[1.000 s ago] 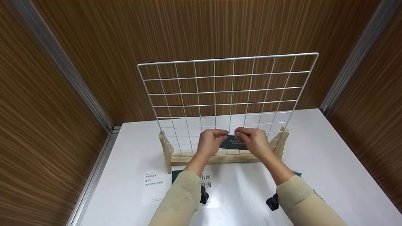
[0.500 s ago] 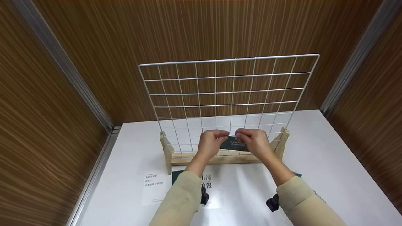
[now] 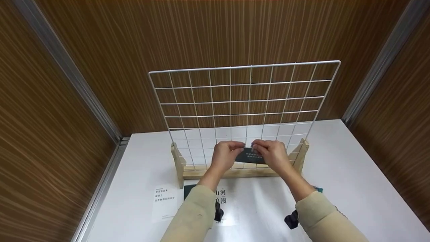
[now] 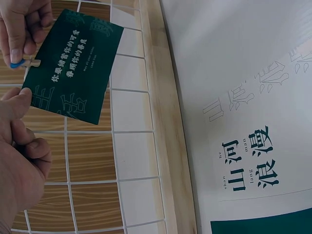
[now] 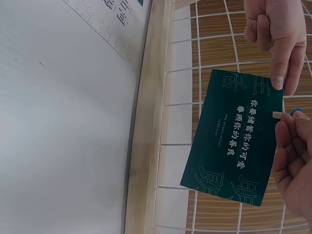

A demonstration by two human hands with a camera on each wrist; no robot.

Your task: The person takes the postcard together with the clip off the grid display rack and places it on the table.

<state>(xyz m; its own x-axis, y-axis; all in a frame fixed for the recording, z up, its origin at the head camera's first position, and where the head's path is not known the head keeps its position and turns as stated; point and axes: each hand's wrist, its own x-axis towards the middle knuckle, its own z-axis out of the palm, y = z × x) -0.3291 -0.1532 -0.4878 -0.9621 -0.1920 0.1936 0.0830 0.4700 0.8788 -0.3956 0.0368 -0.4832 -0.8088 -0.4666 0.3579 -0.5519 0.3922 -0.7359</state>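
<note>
A dark green card [image 3: 249,156] with pale Chinese lettering hangs in front of the white wire grid [image 3: 240,101]. My left hand [image 3: 224,154] pinches the card's upper left corner between thumb and fingers. A small wooden clothespin [image 4: 33,63] with a blue piece on its end sits at the card's upper edge, as the left wrist view shows. That clothespin is pinched by my right hand [image 5: 296,158]; its blue end [image 5: 295,111] lies at the fingertips. Whether the clothespin also grips a grid wire is hard to tell.
The grid stands in a wooden base [image 3: 231,172] on a white table [image 3: 336,168]. Printed white sheets [image 3: 164,203] lie at the front left, beside a green piece [image 3: 188,190] partly under the left sleeve. Wood-grain walls [image 3: 215,33] enclose the table.
The head view has tilted slightly, so the scene sits a little lower. Both hands keep their grips at the card's upper edge, with hardly any movement.
</note>
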